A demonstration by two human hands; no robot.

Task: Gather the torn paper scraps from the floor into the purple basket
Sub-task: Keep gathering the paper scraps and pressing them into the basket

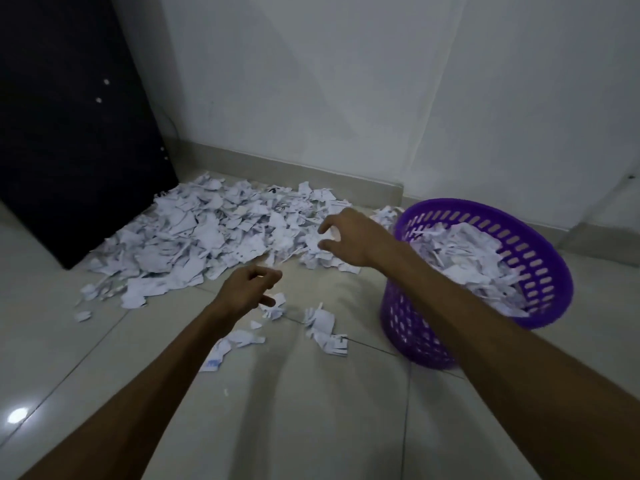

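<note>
pile (207,233) ahead on floor, against wall | right hand (349,237) nearer, over its near edge, fingers spread and curled, apparently empty | left hand (247,289) loosely curled, empty, above loose scraps (322,323) | basket (540,258) right, part-filled
</note>
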